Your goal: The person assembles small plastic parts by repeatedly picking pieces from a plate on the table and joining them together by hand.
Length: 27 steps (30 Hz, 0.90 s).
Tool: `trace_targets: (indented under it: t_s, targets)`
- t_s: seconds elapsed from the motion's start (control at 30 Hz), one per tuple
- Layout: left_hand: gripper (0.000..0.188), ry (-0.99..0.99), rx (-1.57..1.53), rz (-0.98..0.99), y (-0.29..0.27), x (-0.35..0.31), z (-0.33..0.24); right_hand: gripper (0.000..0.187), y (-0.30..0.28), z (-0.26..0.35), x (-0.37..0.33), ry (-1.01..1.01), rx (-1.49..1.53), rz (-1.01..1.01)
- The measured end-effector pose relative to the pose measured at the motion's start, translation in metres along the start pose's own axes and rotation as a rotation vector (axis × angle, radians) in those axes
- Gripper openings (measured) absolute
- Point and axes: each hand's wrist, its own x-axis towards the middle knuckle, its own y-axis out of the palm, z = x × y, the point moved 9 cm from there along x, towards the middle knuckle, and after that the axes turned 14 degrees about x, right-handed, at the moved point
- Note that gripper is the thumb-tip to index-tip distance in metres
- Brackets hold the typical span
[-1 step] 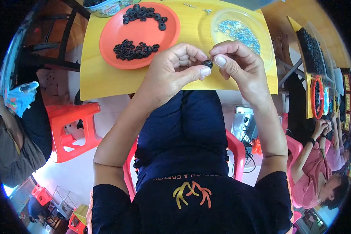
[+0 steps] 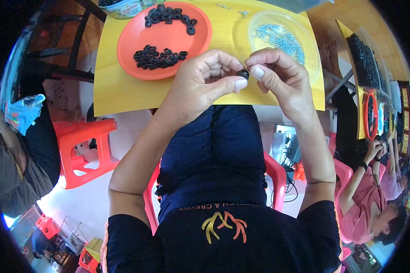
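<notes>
Between the thumb and fingers of my left hand sits a small round black ring-like piece, held above the near edge of the yellow table. My right hand is close against it, thumb and forefinger pinched; whatever lies between them is too small to make out. Beyond my left hand is a red-orange plate bearing two groups of black pieces: rounder ones at the far side and a heap of smaller links nearer me. A clear round dish behind my right hand contains many tiny silvery-blue pieces.
A tub stands at the table's far left corner. A few silvery bits lie at the far edge. Left of me is a red plastic stool. At another table on the right, a person in pink is seated.
The black piece has turned slightly between my fingertips. Both hands keep almost the same place, and the plate and dish have barely shifted in view.
</notes>
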Motion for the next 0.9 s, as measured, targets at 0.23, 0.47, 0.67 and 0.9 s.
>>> trace_targets:
  t_s: [0.23,0.47,0.67,0.9]
  targets:
    - [0.018,0.028,-0.172,-0.045,-0.011,-0.006,0.001,0.024,0.036,0.032,-0.012,-0.457,-0.683,0.076]
    - [0.016,-0.015,-0.212,-0.186,-0.038,-0.027,0.012,0.037,0.071,0.029,-0.005,-0.561,-0.903,0.252]
    - [0.018,-0.085,-0.083,-0.19,-0.057,-0.058,0.026,0.012,0.059,0.019,0.059,-0.384,-0.908,0.116]
    - [0.019,-0.133,-0.039,-0.233,-0.08,-0.08,0.04,0.015,0.089,-0.018,0.103,-0.357,-1.097,0.266]
